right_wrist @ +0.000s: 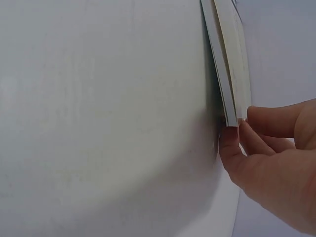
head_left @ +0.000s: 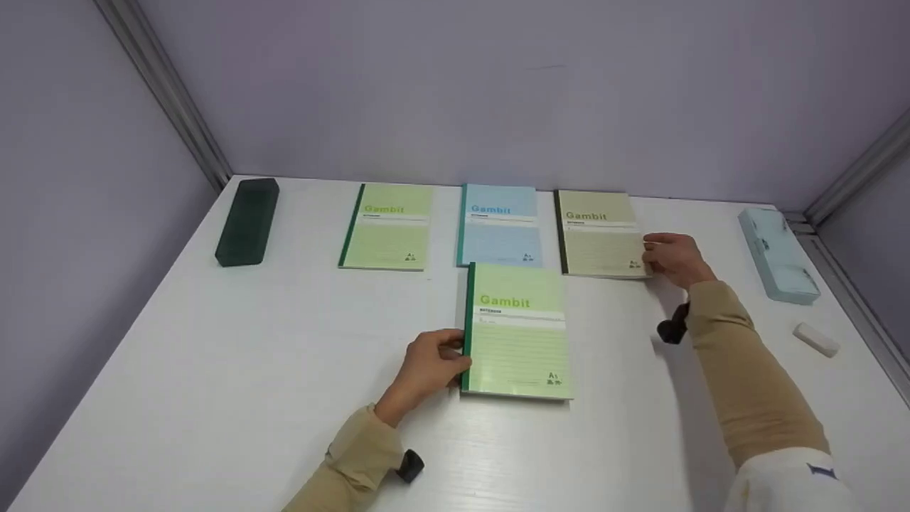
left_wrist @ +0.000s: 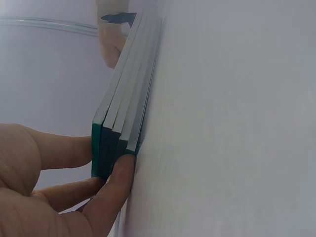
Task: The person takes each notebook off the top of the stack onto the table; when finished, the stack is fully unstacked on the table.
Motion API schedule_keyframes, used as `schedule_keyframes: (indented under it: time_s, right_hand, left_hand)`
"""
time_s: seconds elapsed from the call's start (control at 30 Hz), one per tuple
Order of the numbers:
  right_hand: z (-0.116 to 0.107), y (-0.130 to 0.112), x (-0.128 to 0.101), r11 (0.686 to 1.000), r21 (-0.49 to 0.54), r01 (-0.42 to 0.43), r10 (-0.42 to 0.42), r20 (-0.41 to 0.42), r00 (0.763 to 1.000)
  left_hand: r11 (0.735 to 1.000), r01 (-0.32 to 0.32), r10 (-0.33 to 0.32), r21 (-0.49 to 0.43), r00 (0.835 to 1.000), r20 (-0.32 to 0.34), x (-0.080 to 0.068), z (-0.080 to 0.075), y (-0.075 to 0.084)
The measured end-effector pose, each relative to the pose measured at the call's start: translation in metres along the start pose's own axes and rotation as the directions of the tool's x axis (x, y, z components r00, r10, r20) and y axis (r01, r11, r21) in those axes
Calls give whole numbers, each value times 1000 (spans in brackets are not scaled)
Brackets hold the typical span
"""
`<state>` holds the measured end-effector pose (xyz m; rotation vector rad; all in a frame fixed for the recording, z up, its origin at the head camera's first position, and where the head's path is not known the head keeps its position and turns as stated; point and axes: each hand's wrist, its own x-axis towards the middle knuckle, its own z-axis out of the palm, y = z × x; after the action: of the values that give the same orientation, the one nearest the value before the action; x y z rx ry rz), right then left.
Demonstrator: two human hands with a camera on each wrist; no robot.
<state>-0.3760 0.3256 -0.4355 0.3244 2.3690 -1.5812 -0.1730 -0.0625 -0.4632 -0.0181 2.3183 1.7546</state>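
Note:
In front lies a light-green Gambit notebook with a dark green spine, on top of a stack. The left wrist view shows several page edges layered together. My left hand grips the stack at its spine, thumb and fingers around the edge. Farther back on the right is a tan notebook with a dark spine. Its right edge is pinched by my right hand; the right wrist view shows fingertips against the lower edge of the pages.
A blue notebook and another light-green notebook lie along the back of the white table. At the far left sits a dark green case. On the right are a pale blue pencil case and a white eraser.

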Motion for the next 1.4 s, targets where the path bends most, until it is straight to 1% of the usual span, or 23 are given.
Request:
schedule_keyframes:
  time_s: [0.13, 0.27, 0.37, 0.47, 0.57, 0.67, 0.77, 0.87, 0.93, 1.1, 1.27, 1.4]
  right_hand:
    - [-1, -2, -2, 1000, -27, -2, 1, -35, 999]
    - [-3, -2, -4, 999, -34, -14, 13, -41, 999]
    - [-4, -3, -9, 999, -28, -21, 19, -51, 999]
    - [-6, -7, -16, 1000, 12, -15, 16, -81, 997]
    - [-7, -12, -26, 999, 49, 22, -18, -83, 996]
    - [-6, -16, -41, 995, 52, 90, -88, -41, 995]
    - [-2, -18, -58, 987, 55, 153, -153, 2, 988]
    - [8, -20, -76, 981, 78, 178, -183, 56, 982]
    - [18, -21, -87, 978, 85, 189, -196, 90, 976]
    - [51, -16, -116, 978, 80, 195, -205, 157, 966]
    - [85, -2, -139, 989, 67, 129, -141, 236, 961]
    - [106, 10, -150, 995, 65, 78, -93, 271, 958]
  left_hand:
    - [1000, -7, 7, 9, 1000, 1, 1, 2, 1]
    - [1000, -6, 6, 20, 1000, -3, 2, 3, 2]
    - [1000, -5, 5, 19, 1000, -4, 1, 4, 2]
    - [1000, -1, 1, 10, 1000, -2, 2, 4, 4]
    - [1000, 0, 0, 11, 1000, -1, 2, 4, 5]
    - [1000, -10, 11, 23, 1000, -7, 3, 4, 5]
    - [999, -31, 31, 39, 999, -15, 3, 3, 4]
    - [998, -41, 41, 38, 999, -16, 2, 3, 3]
    - [999, -37, 37, 35, 999, -12, 2, 3, 3]
    - [999, -32, 32, 42, 999, -19, 0, 2, 2]
    - [998, -28, 29, 51, 999, -27, -1, 1, 3]
    - [999, -9, 11, 54, 999, -32, 0, 2, 4]
